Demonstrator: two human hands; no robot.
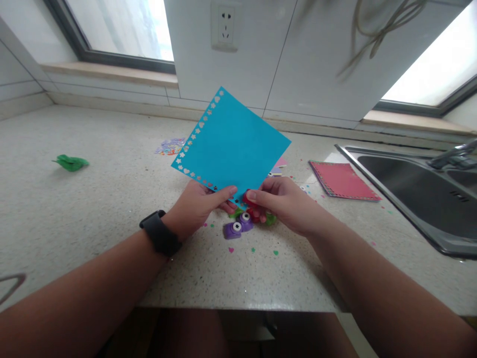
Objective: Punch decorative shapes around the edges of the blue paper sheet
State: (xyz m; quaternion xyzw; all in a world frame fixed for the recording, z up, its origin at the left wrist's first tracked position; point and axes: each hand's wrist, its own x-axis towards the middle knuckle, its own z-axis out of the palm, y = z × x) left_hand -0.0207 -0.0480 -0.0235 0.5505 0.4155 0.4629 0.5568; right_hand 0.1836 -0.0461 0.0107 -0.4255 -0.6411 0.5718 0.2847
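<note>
A sheet of blue paper [234,139] is held up at a slant above the counter. Small star, heart and flower holes run along its left and lower edges. Its lower edge is pinched between the thumb and fingers of my left hand [203,204]. In my right hand [285,201] is a red craft punch [249,197] at the paper's bottom corner, with my thumb on top. Below the paper lie two purple craft punches [233,229], with white round tops. Green pieces [271,219] show partly behind my right fingers.
A stack of punched paper [346,180], red on top, lies by the metal sink [357,199] on the right. Colourful paper bits [170,146] are heaped behind the blue sheet. A crumpled green thing [70,162] sits at left. Loose cut-outs [231,250] dot the counter [112,209].
</note>
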